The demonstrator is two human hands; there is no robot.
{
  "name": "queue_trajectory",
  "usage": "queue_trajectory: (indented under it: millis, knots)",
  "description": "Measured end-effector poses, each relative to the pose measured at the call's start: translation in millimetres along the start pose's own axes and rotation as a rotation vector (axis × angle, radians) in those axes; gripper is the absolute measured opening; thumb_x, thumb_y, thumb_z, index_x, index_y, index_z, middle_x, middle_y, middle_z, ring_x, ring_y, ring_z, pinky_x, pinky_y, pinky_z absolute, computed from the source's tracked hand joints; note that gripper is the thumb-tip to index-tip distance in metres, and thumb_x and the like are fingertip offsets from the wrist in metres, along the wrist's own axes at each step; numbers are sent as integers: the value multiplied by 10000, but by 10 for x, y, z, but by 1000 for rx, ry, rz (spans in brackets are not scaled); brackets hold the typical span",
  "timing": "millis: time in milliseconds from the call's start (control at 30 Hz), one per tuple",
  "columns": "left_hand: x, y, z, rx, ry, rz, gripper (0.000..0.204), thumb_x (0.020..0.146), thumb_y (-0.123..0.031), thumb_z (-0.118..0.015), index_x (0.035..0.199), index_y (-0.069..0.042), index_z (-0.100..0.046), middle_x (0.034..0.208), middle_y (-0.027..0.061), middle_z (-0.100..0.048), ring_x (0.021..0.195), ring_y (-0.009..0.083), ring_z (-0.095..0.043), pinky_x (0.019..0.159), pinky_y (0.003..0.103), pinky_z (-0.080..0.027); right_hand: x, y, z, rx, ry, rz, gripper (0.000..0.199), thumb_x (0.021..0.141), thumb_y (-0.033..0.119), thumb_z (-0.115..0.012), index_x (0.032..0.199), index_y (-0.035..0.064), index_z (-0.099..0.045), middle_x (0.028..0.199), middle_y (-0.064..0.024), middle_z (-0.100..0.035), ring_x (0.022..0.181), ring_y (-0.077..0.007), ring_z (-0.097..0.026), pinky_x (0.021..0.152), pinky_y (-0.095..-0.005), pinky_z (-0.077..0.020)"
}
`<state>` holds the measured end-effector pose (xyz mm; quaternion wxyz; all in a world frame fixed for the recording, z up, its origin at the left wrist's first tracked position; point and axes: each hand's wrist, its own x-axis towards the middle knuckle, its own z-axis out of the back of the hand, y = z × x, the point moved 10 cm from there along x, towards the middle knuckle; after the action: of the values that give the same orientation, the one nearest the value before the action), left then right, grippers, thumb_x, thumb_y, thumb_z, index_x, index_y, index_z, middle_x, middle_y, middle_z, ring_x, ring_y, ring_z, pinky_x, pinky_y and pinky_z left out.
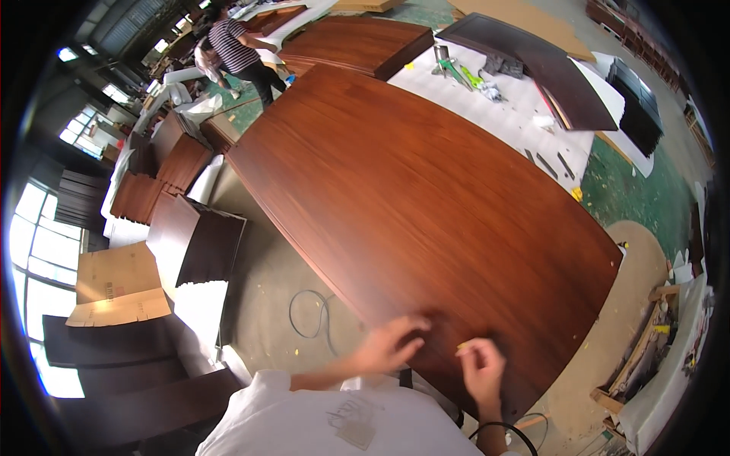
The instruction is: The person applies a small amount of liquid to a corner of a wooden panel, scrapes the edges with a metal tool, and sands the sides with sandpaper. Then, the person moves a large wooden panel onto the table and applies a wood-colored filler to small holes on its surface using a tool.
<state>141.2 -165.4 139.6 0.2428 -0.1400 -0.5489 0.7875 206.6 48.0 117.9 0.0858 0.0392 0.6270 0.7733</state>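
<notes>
A large reddish-brown wooden panel [426, 197] with a polished surface lies in front of me, its near end by my body. Over its near left edge, my left hand [391, 346] is held low with the fingers apart and nothing in them; it is slightly blurred. To its right, my right hand [483, 368] hovers over the panel's near end, thumb and fingers pinched together. A small yellow bit [462, 347] shows at those fingertips, too small to name.
Behind the panel, a white-covered table [525, 95] carries a green-handled tool [454, 72], dark strips and a dark curved board [563, 83]. Stacked panels and cardboard [122, 281] stand at left. A wooden crate [639, 357] sits at right. A person in stripes [232, 45] works far left.
</notes>
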Motion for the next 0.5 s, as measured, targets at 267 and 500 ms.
queue_trajectory:
  millis: [267, 500]
  knots:
    - [2438, 1597, 2340, 868, -93, -58, 595, 1066, -361, -552, 1582, -78, -460, 1672, 149, -401, 1568, 321, -336, 1293, 567, -206, 1557, -73, 701, -458, -452, 116, 636, 1038, 123, -587, 1620, 12, -356, 1545, -209, -536, 1351, -335, -565, 1161, -429, -409]
    - [4943, 2872, 4516, 1007, -411, 96, 606, 1099, -424, -423, 1618, -111, -408, 1709, 62, -361, 1590, 262, -289, 1297, 555, -183, 1683, -270, 685, -799, -570, -59, 615, 1077, 80, -480, 1656, 6, -284, 1547, -235, -538, 1430, -369, -512, 1216, -447, -341]
